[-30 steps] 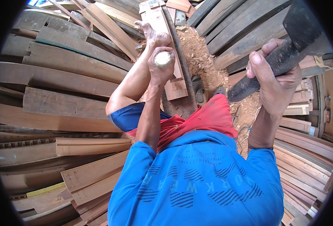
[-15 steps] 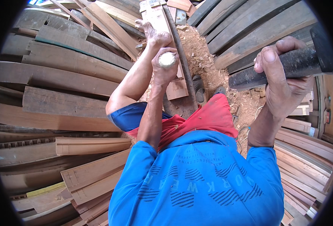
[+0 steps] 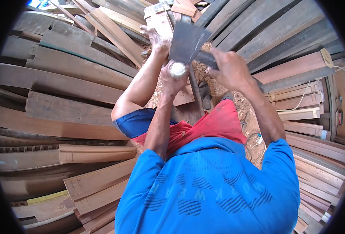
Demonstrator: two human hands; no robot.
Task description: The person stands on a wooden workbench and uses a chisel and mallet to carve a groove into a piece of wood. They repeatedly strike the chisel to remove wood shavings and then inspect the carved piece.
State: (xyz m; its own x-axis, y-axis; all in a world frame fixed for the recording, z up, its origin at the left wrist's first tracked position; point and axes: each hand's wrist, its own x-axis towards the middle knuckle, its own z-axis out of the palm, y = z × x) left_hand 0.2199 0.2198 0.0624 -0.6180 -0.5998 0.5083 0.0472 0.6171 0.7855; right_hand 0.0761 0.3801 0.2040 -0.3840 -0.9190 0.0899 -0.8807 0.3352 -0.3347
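My left hand point(image 3: 171, 82) is closed round an upright tool with a round, frayed pale top point(image 3: 178, 69), seen end-on over a wooden board point(image 3: 183, 97); its lower end is hidden. My right hand point(image 3: 230, 69) grips the dark handle of a heavy tool with a wide, flat, blackened head point(image 3: 186, 41), slightly blurred, which hangs just above and beside that pale top; contact cannot be told. My bare left foot point(image 3: 160, 41) rests on the board, which lies lengthwise on a dark narrow beam point(image 3: 197, 97).
Weathered planks point(image 3: 75, 85) lie stacked along the left, more grey timbers point(image 3: 270, 35) at upper right. Lighter moulded pieces point(image 3: 316, 163) and a pale cable point(image 3: 303, 97) are at the right. Wood chips point(image 3: 254, 117) cover the ground. A sandal point(image 3: 206, 95) stands beside the beam.
My right hand has swung the dark tool from the far right inward to the pale-topped tool in my left hand. My left hand has moved slightly right and a little down.
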